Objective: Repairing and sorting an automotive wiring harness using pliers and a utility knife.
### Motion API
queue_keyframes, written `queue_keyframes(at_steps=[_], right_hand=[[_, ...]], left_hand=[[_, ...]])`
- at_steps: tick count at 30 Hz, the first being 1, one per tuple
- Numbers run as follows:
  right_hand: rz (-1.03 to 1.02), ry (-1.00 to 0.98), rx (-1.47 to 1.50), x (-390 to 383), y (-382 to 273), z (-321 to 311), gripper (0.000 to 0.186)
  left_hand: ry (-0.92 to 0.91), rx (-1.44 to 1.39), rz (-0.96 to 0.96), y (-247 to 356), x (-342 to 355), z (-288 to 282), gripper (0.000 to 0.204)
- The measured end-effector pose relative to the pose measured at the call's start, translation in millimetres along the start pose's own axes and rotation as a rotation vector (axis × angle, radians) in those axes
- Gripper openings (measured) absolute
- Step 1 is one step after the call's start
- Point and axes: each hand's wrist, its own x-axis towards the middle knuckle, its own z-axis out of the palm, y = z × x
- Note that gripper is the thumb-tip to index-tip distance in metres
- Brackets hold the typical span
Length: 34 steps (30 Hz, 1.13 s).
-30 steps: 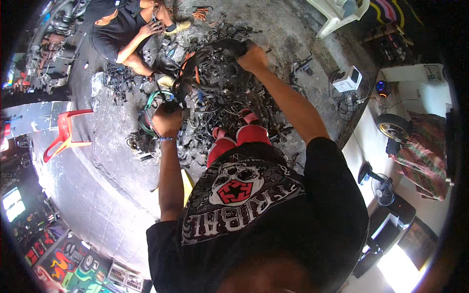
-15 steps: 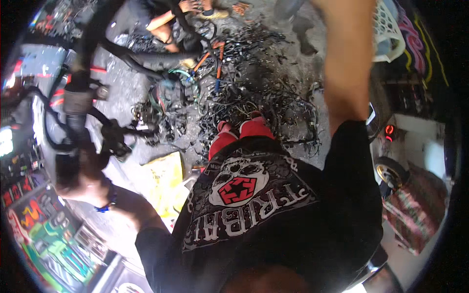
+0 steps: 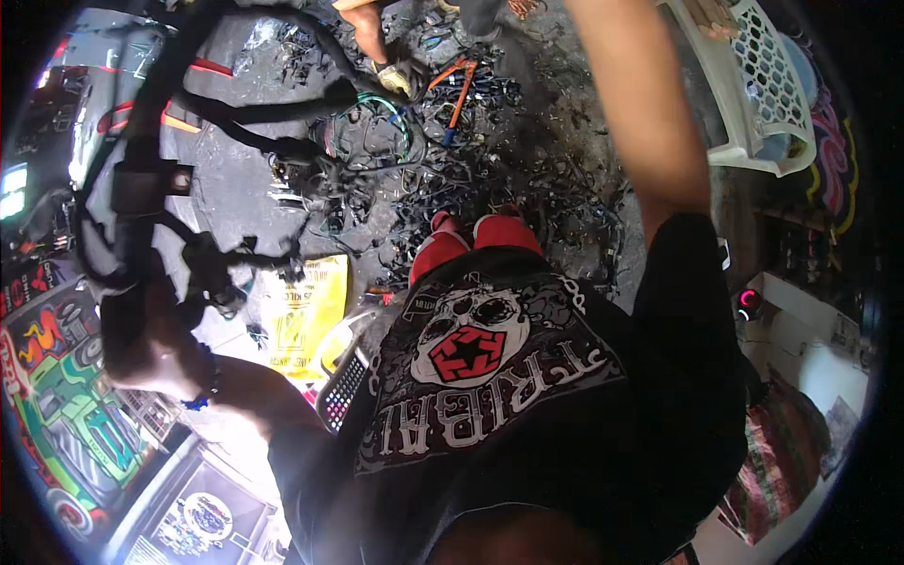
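Note:
My left hand [image 3: 158,350], with a dark beaded bracelet at the wrist, is wrapped around the lower end of a thick black wiring harness [image 3: 141,221]. The harness rises past a square black clip and arches over to the right, with branches and connectors hanging from it. Stretching up and out at the top, my right forearm [image 3: 650,132] shows, but its hand is beyond the picture. Below the harness, many loose black wires and connectors [image 3: 556,179] cover the floor around my legs. A loop of green cable [image 3: 405,127] lies among them.
Orange-handled cutters [image 3: 461,99] rest on the wires, near another person's gloved hand [image 3: 403,79]. A white plastic chair [image 3: 753,155] stands at the upper right, with someone's hand [image 3: 711,17] on it. On my left are a yellow sack [image 3: 306,315] and a perforated dark crate [image 3: 341,391].
The view has shifted, bringing in more of the white chair and less of the other person. My left hand keeps hold of the harness; my right arm has swung slightly left in the picture.

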Motion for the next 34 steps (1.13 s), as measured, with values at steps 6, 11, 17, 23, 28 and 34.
queue_keyframes(at_steps=[6, 11, 17, 23, 28, 34], right_hand=[[0.216, -0.27, -0.104, -26.6, 33.5, 37.9, 0.014], [0.04, -0.194, -0.011, -69.0, 50.0, 60.6, 0.017], [-0.037, -0.148, -0.058, -104.1, 74.7, 78.3, 0.021], [0.116, -0.221, -0.158, -121.9, 71.1, 83.4, 0.023], [0.147, -0.189, -0.295, -135.7, 73.9, 82.5, 0.024], [0.155, -0.194, -0.22, -119.3, 42.2, 86.9, 0.019]], left_hand=[[-0.216, -0.04, -0.125, -21.1, -35.9, 35.7, 0.014], [-0.335, -0.203, -0.239, -47.7, -97.0, 64.8, 0.017], [-0.372, -0.251, -0.588, -53.8, -141.5, 87.3, 0.019], [-0.385, -0.174, -0.561, -55.8, -138.8, 79.6, 0.022], [-0.372, -0.227, -0.536, -69.3, -145.0, 78.1, 0.022], [-0.344, -0.298, -0.511, -69.4, -147.0, 74.4, 0.023]])
